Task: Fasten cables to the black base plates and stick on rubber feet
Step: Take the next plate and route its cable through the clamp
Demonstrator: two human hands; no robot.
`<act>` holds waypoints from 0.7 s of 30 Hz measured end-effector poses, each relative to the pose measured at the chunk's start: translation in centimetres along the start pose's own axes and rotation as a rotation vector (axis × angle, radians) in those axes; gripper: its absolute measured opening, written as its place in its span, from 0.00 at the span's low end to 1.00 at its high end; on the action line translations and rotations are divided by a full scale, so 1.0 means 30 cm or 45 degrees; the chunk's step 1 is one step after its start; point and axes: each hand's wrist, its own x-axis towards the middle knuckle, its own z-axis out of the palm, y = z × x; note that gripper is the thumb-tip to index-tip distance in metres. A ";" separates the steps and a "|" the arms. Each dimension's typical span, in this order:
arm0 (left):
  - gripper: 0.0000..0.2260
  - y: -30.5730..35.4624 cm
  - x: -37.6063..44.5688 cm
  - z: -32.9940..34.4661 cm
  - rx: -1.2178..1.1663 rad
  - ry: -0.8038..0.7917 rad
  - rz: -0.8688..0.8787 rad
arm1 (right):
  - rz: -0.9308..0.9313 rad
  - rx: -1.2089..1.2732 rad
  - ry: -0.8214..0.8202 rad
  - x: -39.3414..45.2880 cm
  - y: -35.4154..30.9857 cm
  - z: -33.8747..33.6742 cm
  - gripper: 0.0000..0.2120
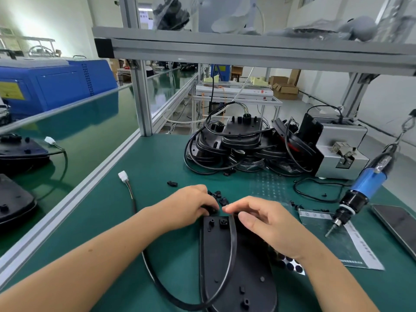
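- A black base plate (238, 266) is lying flat on the green table (171, 163) at 6 o'clock; a black cable (231, 242) is arching across it and looping off toward 7 o'clock, ending in a white connector (123, 176).
- The left hand (191, 207) is pinching a small black part at the plate's top edge; the right hand (265, 218), fingers curled, is touching the cable there; what it is gripping I cannot tell.
- Loose black clips (219, 197) are lying just past the fingers at 12 o'clock; a rubber-feet sheet (287, 263) is peeking out at 4 o'clock.
- A stack of wired plates (243, 145) is sitting at 1 o'clock; a blue screwdriver (364, 188) is hanging at 3 o'clock.

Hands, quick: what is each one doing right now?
Left hand: fingers curled on a small black plastic part at the flat black base plate's top edge.
Right hand: fingers curled at the same edge; what it holds cannot be told.
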 end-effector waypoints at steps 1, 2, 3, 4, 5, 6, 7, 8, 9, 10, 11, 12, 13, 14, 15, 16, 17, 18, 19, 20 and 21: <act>0.12 0.008 0.007 -0.001 0.045 -0.022 0.013 | 0.025 -0.016 0.015 0.003 0.003 0.006 0.11; 0.12 0.018 0.011 -0.002 0.096 -0.044 0.021 | 0.045 -0.033 0.034 0.008 0.006 0.013 0.11; 0.12 0.026 0.015 -0.002 0.136 -0.058 0.013 | 0.056 -0.044 0.058 0.012 0.008 0.019 0.10; 0.11 0.032 0.019 -0.003 0.151 -0.056 -0.008 | 0.059 -0.039 0.085 0.015 0.011 0.026 0.10; 0.11 0.035 0.021 -0.008 0.140 -0.031 -0.042 | 0.065 -0.025 0.107 0.019 0.013 0.032 0.09; 0.11 0.039 0.020 -0.020 0.097 0.020 -0.098 | 0.077 -0.014 0.120 0.024 0.014 0.039 0.07; 0.10 0.043 0.016 -0.037 0.001 0.086 -0.174 | 0.085 -0.012 0.130 0.028 0.016 0.046 0.06; 0.09 0.044 0.013 -0.057 -0.187 0.147 -0.259 | 0.089 -0.021 0.141 0.033 0.019 0.053 0.06; 0.07 0.049 0.007 -0.078 -0.481 0.184 -0.345 | 0.093 -0.039 0.156 0.038 0.023 0.059 0.05; 0.05 0.060 -0.002 -0.098 -0.839 0.190 -0.417 | 0.101 -0.061 0.167 0.041 0.026 0.064 0.05; 0.04 0.074 -0.009 -0.114 -1.170 0.160 -0.482 | 0.107 -0.071 0.168 0.041 0.029 0.066 0.05; 0.03 0.089 -0.016 -0.124 -1.397 0.112 -0.538 | 0.107 -0.071 0.155 0.041 0.032 0.067 0.05; 0.03 0.100 -0.021 -0.128 -1.511 0.056 -0.579 | 0.100 -0.073 0.132 0.039 0.035 0.065 0.04; 0.03 0.113 -0.023 -0.129 -1.559 0.001 -0.604 | 0.092 -0.079 0.107 0.036 0.035 0.062 0.04; 0.03 0.126 -0.025 -0.127 -1.567 -0.041 -0.623 | 0.089 -0.084 0.093 0.033 0.036 0.060 0.05; 0.03 0.137 -0.026 -0.124 -1.546 -0.065 -0.639 | 0.088 -0.084 0.095 0.032 0.035 0.061 0.05; 0.03 0.145 -0.025 -0.121 -1.510 -0.073 -0.656 | 0.085 -0.083 0.112 0.031 0.034 0.062 0.05; 0.03 0.153 -0.024 -0.119 -1.477 -0.070 -0.672 | 0.078 -0.083 0.136 0.032 0.032 0.066 0.05; 0.03 0.162 -0.023 -0.117 -1.457 -0.065 -0.681 | 0.068 -0.089 0.162 0.032 0.030 0.070 0.06; 0.04 0.170 -0.021 -0.117 -1.442 -0.060 -0.681 | 0.060 -0.096 0.185 0.032 0.027 0.075 0.07; 0.05 0.176 -0.018 -0.117 -1.412 -0.057 -0.677 | 0.058 -0.105 0.203 0.032 0.025 0.079 0.07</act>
